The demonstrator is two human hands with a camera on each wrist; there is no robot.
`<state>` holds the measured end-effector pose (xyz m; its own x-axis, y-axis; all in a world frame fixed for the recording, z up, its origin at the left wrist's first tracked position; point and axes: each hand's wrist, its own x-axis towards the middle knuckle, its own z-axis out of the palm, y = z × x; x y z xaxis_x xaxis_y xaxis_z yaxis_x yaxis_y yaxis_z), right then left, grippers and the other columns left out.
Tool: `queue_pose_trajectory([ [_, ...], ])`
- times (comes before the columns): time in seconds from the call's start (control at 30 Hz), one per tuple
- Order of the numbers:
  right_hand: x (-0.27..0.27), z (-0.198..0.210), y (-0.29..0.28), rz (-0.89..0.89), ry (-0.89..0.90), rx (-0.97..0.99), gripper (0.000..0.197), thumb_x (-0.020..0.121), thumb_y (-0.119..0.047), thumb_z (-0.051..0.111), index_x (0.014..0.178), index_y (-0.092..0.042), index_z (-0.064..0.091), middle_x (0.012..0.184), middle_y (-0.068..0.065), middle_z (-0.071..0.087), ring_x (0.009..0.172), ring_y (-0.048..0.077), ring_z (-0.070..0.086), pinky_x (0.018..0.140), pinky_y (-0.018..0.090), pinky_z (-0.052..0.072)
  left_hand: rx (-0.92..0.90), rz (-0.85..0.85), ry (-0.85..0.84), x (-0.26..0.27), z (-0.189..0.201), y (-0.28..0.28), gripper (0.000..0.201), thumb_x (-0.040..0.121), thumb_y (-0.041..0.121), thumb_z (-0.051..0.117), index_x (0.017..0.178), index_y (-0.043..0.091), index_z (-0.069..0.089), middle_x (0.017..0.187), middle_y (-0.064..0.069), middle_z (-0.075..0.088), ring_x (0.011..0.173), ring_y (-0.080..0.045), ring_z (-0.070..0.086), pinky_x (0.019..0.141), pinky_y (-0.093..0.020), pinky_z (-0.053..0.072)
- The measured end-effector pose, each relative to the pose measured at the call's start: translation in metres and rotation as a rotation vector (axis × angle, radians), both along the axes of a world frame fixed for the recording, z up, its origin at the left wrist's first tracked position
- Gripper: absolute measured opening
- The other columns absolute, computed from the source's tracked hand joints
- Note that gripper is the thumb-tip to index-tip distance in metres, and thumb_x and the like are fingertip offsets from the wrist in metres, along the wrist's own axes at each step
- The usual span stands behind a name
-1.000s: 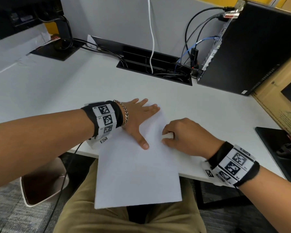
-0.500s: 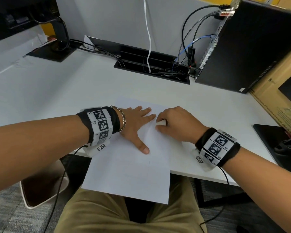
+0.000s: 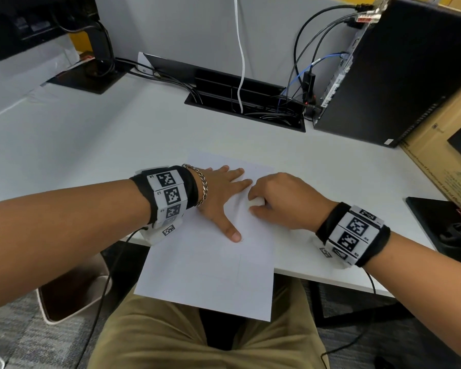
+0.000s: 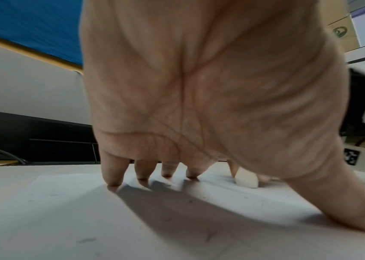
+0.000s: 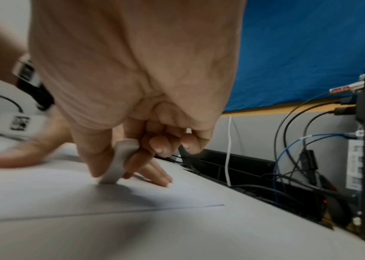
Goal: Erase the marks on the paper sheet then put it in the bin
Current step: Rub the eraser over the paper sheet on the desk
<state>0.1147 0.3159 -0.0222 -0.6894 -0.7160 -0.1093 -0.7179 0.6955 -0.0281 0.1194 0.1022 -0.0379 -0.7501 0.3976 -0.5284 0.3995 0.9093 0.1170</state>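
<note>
A white paper sheet [image 3: 213, 265] lies on the white desk [image 3: 104, 145], its near half hanging over the desk's front edge above my lap. My left hand [image 3: 224, 193] lies flat on the sheet's upper left part, fingers spread and thumb pressing down. My right hand [image 3: 274, 201] pinches a small white eraser [image 3: 257, 202] between thumb and forefinger. In the right wrist view the eraser [image 5: 119, 161] touches the paper [image 5: 65, 190] with its lower end. The left wrist view shows the left fingertips [image 4: 112, 177] on the sheet and the eraser [image 4: 246, 179] beyond them. Faint pencil lines remain on the sheet. No bin is in view.
A black computer tower [image 3: 399, 70] stands at the back right with several cables running into a black cable tray [image 3: 248, 105]. A monitor base [image 3: 88, 78] sits at the back left. A dark flat object [image 3: 442, 222] lies at the right edge. A chair [image 3: 72, 291] stands on the floor at the left.
The sheet has slid farther onto the desk, away from me. My right hand with the eraser has moved up and left, close to the left hand's fingertips. The left hand stays flat on the paper.
</note>
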Motion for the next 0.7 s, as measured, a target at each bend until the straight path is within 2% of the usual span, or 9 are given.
queue_pose_trajectory([
  [0.07,0.002,0.001,0.001,0.042,-0.003,0.023,0.029,0.094,-0.043,0.060,0.116,-0.027,0.071,0.094,-0.014,0.060,0.095,0.016,0.061,0.075,0.029,0.037,-0.002,-0.001,0.004,0.001,0.001,0.000,0.147,0.058,0.098,0.066,0.164,0.039,-0.018,0.172,0.005,-0.023,0.160,-0.026,-0.017,0.129,-0.059,0.003],
  [0.23,-0.010,0.000,0.001,-0.028,0.039,-0.012,0.033,0.094,-0.043,0.058,0.120,-0.026,0.070,0.106,-0.008,0.068,0.103,0.018,0.062,0.080,0.030,0.037,-0.008,0.009,-0.001,0.003,0.003,0.001,0.146,0.059,0.097,0.067,0.164,0.040,-0.018,0.172,0.007,-0.023,0.160,-0.025,-0.017,0.129,-0.058,0.002],
  [0.37,0.008,0.000,0.004,0.066,-0.003,0.011,0.031,0.094,-0.041,0.061,0.119,-0.025,0.071,0.093,-0.015,0.058,0.097,0.015,0.061,0.078,0.028,0.037,-0.015,0.009,-0.002,0.003,0.004,0.001,0.146,0.060,0.096,0.067,0.164,0.038,-0.019,0.172,0.007,-0.024,0.160,-0.025,-0.018,0.129,-0.058,0.003],
  [0.5,0.000,0.004,0.002,0.071,0.052,0.056,0.028,0.095,-0.044,0.058,0.115,-0.029,0.071,0.100,-0.011,0.065,0.098,0.016,0.059,0.082,0.035,0.042,-0.006,0.008,-0.003,0.002,0.004,0.002,0.147,0.059,0.095,0.068,0.164,0.039,-0.018,0.173,0.006,-0.023,0.160,-0.026,-0.017,0.129,-0.059,0.004],
  [0.6,0.000,0.001,0.002,0.040,0.072,0.027,0.029,0.094,-0.042,0.058,0.115,-0.027,0.071,0.097,-0.012,0.063,0.099,0.017,0.060,0.082,0.034,0.040,-0.006,0.013,-0.002,0.002,0.003,0.002,0.147,0.058,0.096,0.069,0.164,0.039,-0.017,0.173,0.006,-0.022,0.160,-0.026,-0.017,0.128,-0.060,0.004],
  [0.7,0.009,-0.001,0.004,0.099,0.049,0.071,0.029,0.095,-0.044,0.057,0.114,-0.028,0.071,0.095,-0.014,0.062,0.099,0.015,0.059,0.083,0.034,0.041,-0.016,0.009,0.004,0.003,0.003,0.002,0.147,0.060,0.095,0.067,0.163,0.038,-0.019,0.172,0.006,-0.024,0.160,-0.025,-0.018,0.129,-0.058,0.002],
])
